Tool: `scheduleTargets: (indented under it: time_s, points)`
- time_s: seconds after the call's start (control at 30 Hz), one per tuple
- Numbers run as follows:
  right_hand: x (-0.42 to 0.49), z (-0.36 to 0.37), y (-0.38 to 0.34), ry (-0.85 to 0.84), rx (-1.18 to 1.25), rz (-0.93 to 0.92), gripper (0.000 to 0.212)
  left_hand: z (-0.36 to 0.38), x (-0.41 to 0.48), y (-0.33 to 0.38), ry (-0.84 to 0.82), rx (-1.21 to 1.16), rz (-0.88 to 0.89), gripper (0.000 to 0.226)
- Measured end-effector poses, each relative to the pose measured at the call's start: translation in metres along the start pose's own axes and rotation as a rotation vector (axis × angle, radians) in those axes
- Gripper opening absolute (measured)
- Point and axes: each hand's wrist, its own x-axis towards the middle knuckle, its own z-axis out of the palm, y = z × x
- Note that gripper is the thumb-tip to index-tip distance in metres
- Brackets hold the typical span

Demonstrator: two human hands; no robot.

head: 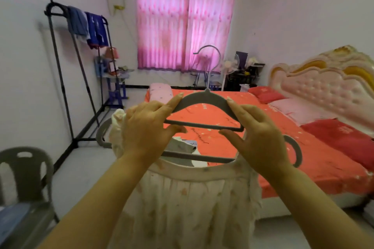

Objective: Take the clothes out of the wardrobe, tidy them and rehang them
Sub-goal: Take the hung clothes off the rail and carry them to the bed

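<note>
I hold a small grey hanger upright in front of me, its metal hook pointing up. My left hand grips its left shoulder and bottom bar, and my right hand grips its right shoulder and bar. Just below it is a larger grey hanger, whose ends stick out past both wrists. A cream patterned dress hangs under it, with some fabric bunched behind my left hand. What holds the larger hanger up is hidden by my hands.
A black clothes rack stands against the left wall with blue garments draped over its rail. A bed with an orange sheet lies ahead, a pale folded garment on its near edge. A grey plastic chair is at lower left.
</note>
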Motion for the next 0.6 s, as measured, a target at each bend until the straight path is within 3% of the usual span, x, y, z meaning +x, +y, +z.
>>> scheduleTargets:
  time_s: [0.6]
  points:
    - [0.127,0.281,0.128,-0.101,0.048,-0.036,0.065,0.223,0.103,-0.208,-0.068,0.032,-0.108,0.068]
